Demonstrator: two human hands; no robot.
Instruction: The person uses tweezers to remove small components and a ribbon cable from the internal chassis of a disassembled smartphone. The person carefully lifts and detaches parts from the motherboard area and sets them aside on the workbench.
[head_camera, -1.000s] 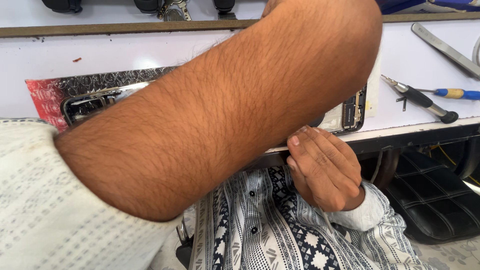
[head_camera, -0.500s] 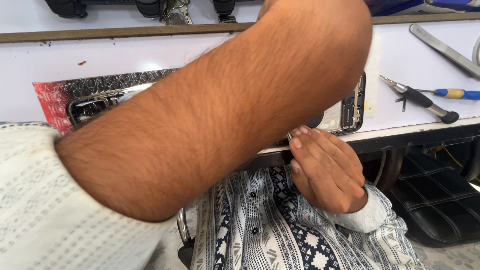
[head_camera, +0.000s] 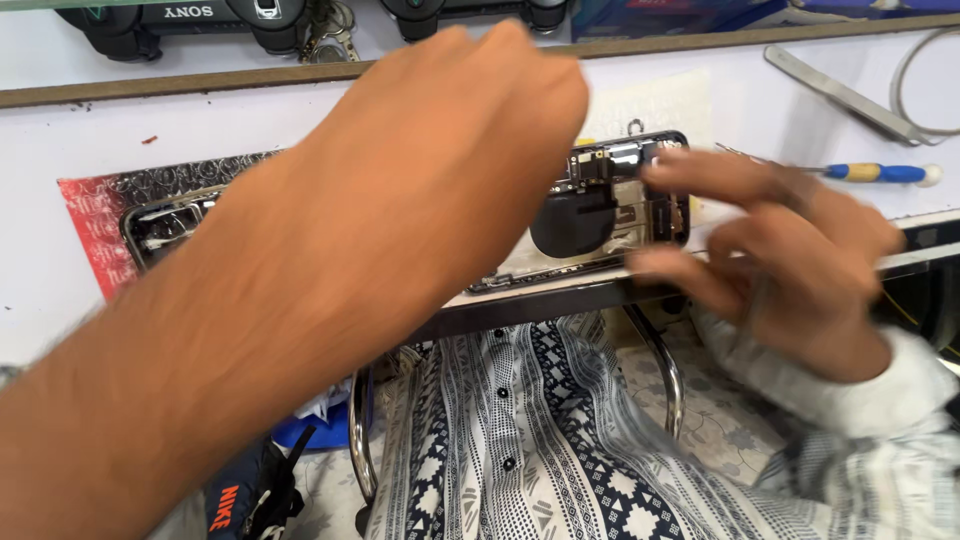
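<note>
While my left hand (head_camera: 470, 130) sweeps blurred, grip unreadable, my right hand (head_camera: 790, 255) hovers open-fingered, holding nothing, beside the opened black phone with exposed metal innards (head_camera: 610, 215) at the white bench (head_camera: 60, 260) edge; it looks light, rigid and fragile, so I'd grip its frame edges.

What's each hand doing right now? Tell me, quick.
Left hand: raised over the white bench, blurred; grip cannot be told.
Right hand: open, fingers spread at the opened phone, holding nothing visible.
</note>
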